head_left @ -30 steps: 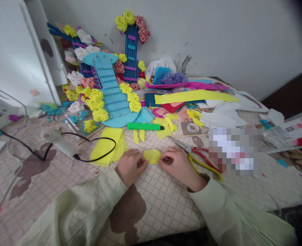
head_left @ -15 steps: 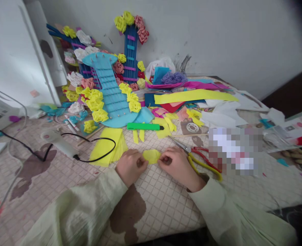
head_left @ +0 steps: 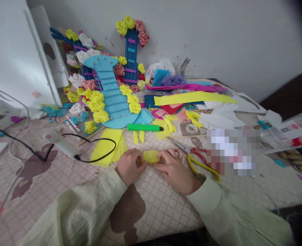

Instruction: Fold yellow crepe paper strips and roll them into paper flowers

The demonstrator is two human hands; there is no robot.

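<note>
A small piece of yellow crepe paper (head_left: 151, 156) is stretched between my two hands, just above the table's front middle. My left hand (head_left: 131, 166) pinches its left end between thumb and fingers. At its right end, my right hand (head_left: 178, 171) grips the edge, the fingers curled and partly hiding it. Left of my left hand lies a stack of yellow paper sheets (head_left: 107, 145). A green utility knife (head_left: 143, 127) rests beyond the hands. Scissors with red and yellow handles (head_left: 192, 153) lie close to my right hand.
Behind stands a light-blue paper guitar shape (head_left: 113, 95) with strings and yellow paper flowers (head_left: 96, 106). A white glue gun (head_left: 61, 143) with a black cord lies at left. A white tape spool (head_left: 191, 128) and a long yellow strip (head_left: 194, 98) lie at right, near white paper scraps (head_left: 220, 118).
My right hand has shifted its grip on the right end of the yellow paper, its fingers now more spread. The paper looks more curled. My left hand has barely moved.
</note>
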